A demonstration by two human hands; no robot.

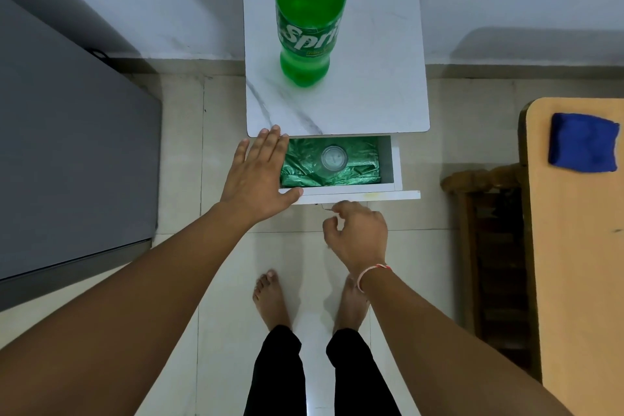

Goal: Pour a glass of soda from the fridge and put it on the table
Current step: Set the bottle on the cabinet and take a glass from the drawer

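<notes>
- Room: tiled floor (101, 331), pale wall; person stands barefoot facing a small stand.
- Far left: grey fridge (67, 145), door closed.
- Left hand (260, 172): fingers straight, flat over the left edge of the drawer (354, 196); holds nothing.
- Centre: marble-top stand (371, 78) carries the bottle (309, 27), upright, well back from the front edge. Soda judged already fetched.
- Drawer pulled out below the top; glass (334, 158) stands in it on green foil (300, 176), looks empty.
- Right hand (358, 233): fingers curled just below drawer front; whether it pinches the handle I cannot tell.
- Right: wooden table (580, 263), blue cloth (584, 143) on it.
- Left to do: lift glass, pour, set on table.
</notes>
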